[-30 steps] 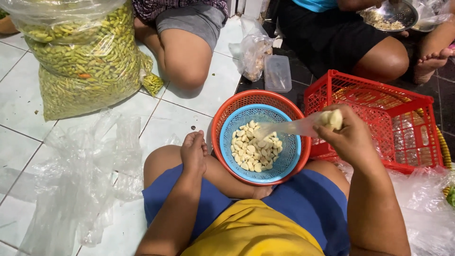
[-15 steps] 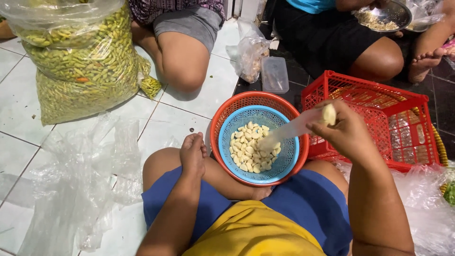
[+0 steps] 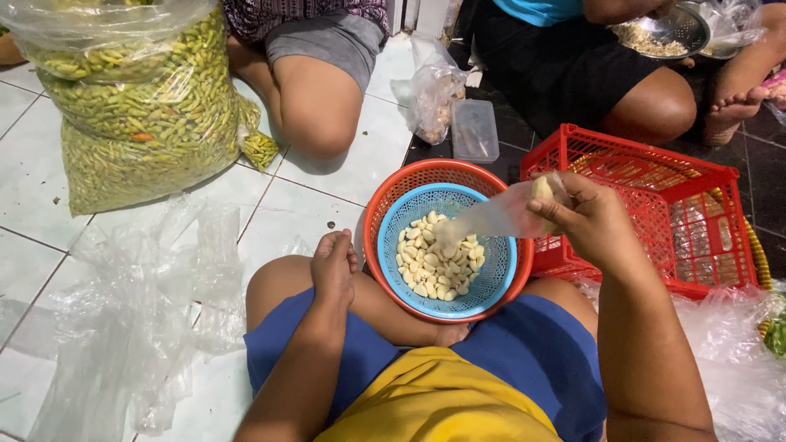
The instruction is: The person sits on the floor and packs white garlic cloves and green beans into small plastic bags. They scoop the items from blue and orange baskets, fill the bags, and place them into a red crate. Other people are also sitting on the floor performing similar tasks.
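The left hand (image 3: 334, 266) rests on the knee, fingers loosely curled, holding nothing. The right hand (image 3: 591, 223) pinches a small clear bag (image 3: 498, 216) — its long axis slants down-left, toward the blue basket (image 3: 490, 278) of peeled garlic cloves (image 3: 434, 262) — inside an orange basket (image 3: 385, 205).

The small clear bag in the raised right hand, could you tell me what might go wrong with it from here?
The right hand holds the small clear bag tipped over the blue basket, with one garlic clove up at the pinched end; it may stay stuck there. The bag's mouth hangs near the basket's right side, so cloves could drop past the rim onto the lap or tiles. The left hand rests on the knee, not steadying the basket.
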